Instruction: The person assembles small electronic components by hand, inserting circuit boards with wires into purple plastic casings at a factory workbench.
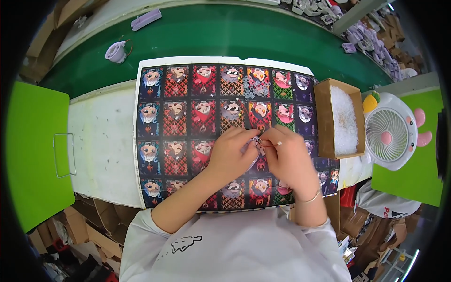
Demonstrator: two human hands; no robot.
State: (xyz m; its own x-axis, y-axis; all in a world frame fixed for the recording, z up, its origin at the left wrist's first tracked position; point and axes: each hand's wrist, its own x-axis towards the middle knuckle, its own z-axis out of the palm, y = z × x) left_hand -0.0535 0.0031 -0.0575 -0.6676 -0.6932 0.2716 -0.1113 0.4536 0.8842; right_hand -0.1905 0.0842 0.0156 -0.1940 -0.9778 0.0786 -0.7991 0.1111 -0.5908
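Both my hands meet over a sheet of printed cartoon cards (176, 127) that covers the work surface. My left hand (231, 152) is closed in a pinch on a small pale plastic part (257, 140), mostly hidden by the fingers. My right hand (292, 151) is also pinched, its fingertips at the same part, where a thin reddish wire shows. A dark thin wire runs up from the fingers across the cards. Beyond the hands, several small translucent rings (257, 89) lie loosely piled on the sheet.
To the right stands a cardboard box (324, 120) of small white pieces, beside a white fan (387, 131). A green belt (197, 33) crosses the far side, carrying a round lilac part with wires (115, 52) and a long lilac piece (146, 19). Lilac parts (371, 49) are heaped far right.
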